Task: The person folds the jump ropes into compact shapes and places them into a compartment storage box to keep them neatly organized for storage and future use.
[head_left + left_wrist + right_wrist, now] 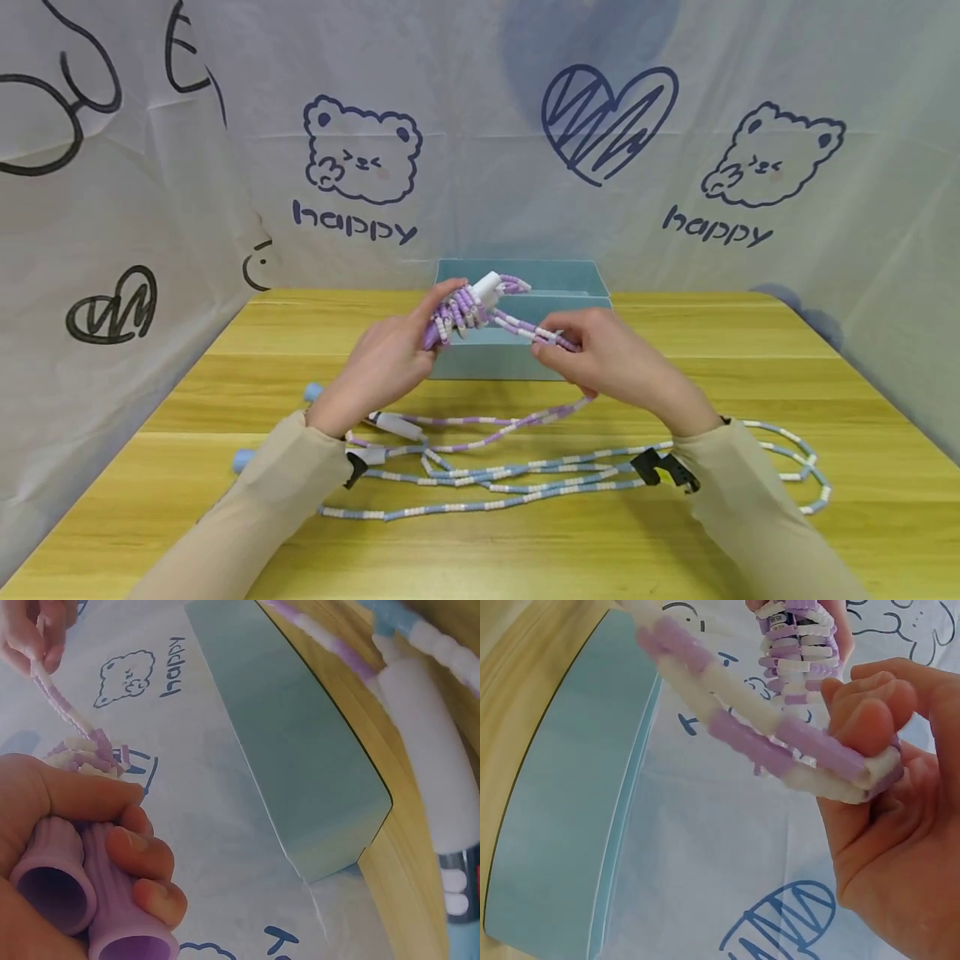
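Note:
A purple-and-white beaded jump rope stretches between the two hands above the table. My left hand grips its two ribbed purple handles side by side, their hollow ends showing in the left wrist view. Several turns of beads are wound round the handles, with a white handle section sticking out beyond them. My right hand pinches a doubled length of the beads, which bends at its fingers in the right wrist view. Below that hand, purple-and-white strands run down to the table.
Blue-and-white beaded jump ropes lie in long loops across the wooden table. Their blue-ended handles are at the left, partly behind the left forearm. An open light-blue box stands at the back, before a printed cloth.

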### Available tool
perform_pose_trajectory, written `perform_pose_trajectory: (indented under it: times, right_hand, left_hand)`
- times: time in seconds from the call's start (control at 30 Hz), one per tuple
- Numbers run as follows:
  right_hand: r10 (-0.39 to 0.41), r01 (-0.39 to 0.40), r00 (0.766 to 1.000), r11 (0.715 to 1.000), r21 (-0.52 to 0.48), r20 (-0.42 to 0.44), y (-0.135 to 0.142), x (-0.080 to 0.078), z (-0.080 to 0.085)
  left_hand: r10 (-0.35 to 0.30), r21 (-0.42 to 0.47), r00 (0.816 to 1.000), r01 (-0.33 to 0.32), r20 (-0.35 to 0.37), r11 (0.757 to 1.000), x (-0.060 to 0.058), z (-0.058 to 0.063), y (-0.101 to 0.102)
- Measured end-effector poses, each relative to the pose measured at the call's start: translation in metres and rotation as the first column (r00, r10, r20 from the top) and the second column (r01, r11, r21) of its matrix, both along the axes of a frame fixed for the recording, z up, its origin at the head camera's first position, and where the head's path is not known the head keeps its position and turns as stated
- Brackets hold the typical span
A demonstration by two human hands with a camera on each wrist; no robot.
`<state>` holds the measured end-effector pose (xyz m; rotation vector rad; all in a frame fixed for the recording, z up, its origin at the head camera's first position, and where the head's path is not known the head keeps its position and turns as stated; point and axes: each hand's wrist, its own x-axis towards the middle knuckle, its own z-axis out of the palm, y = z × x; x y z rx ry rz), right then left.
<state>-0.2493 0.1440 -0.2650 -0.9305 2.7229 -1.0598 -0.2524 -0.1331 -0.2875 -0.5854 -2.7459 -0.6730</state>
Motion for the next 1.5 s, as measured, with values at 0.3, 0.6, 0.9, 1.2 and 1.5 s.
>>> perform_pose_trajectory:
  times: [0.3, 0.6, 0.9, 1.2, 1.5]
  right_hand:
    - [-0.074, 0.065, 0.99, 0.994, -0.083, -0.117, 0.003, 0.0, 0.004]
    - [-0.109, 0.09, 0.944, 0.993, -0.074, -0.312, 0.002, 0.004, 0.007]
    - [-0.028, 0.058, 0.777, 0.998, 0.027, -0.629, -0.001, 0.008, 0.008]
    - [0.003, 0.0, 0.86, 1.0, 0.006, -0.511, -0.005, 0.013, 0.01]
    - [0.075, -0.135, 0.865, 0.987, -0.086, -0.495, -0.003, 0.014, 0.012]
  left_hand:
    - [0.026, -0.004, 0.999, -0.026, 0.019, 1.0, 0.003, 0.005, 0.001]
    - [0.026, -0.035, 1.0, -0.026, -0.007, 0.999, 0.002, 0.005, -0.001]
    - [0.0, -0.072, 1.0, -0.002, -0.022, 0.997, 0.001, 0.004, 0.0]
    - [-0.009, -0.111, 1.0, 0.009, -0.001, 0.994, 0.002, 0.001, 0.002]
    - [-0.128, -0.233, 0.992, 0.128, 0.013, 0.964, 0.007, -0.002, 0.007]
